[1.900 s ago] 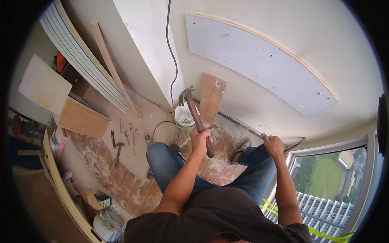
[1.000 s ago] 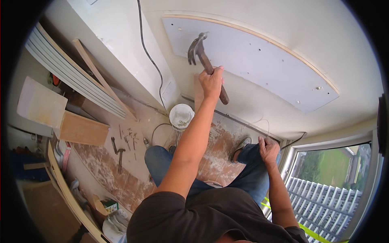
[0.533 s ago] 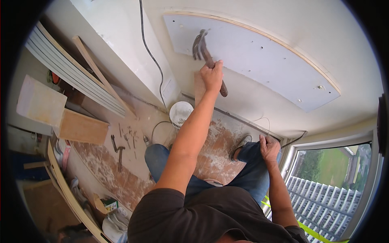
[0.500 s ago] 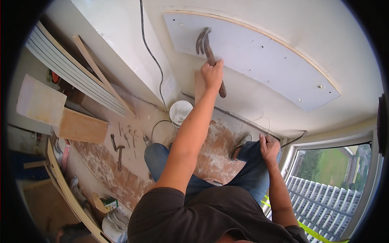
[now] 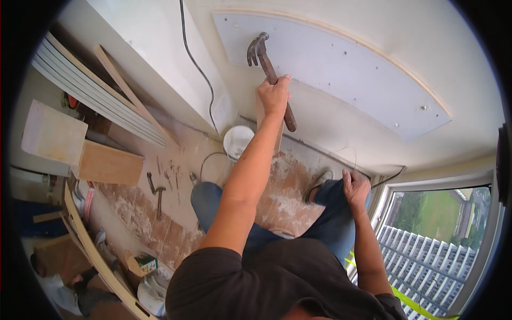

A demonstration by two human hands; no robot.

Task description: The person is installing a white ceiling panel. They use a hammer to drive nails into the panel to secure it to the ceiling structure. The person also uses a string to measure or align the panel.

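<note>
My left hand (image 5: 273, 97) is wrapped round the wooden handle of a claw hammer (image 5: 270, 69), arm stretched forward. The hammer's dark metal head shows in front of a long pale board (image 5: 314, 64) on the wall; whether it touches the board I cannot tell. Screws or nail heads dot the board, and one fitting (image 5: 423, 108) stands out near its right end. Over my right knee, my right hand (image 5: 356, 188) is closed with its fingers bent together. A thin wire (image 5: 352, 153) shows just beyond those fingers, but what they hold is hidden.
A white bucket (image 5: 238, 141) stands by the wall. Left of my knee lie a second hammer (image 5: 159, 205) and several small tools on the dusty floor. Long strips (image 5: 101, 90) lean at the left. A window (image 5: 432, 229) is at my right. Behind a wooden frame, a person (image 5: 80, 290) partly shows.
The hammer has shifted slightly left and up, and its head, smeared before, is now sharp. My right hand stays at the knee. The person at lower left shows more.
</note>
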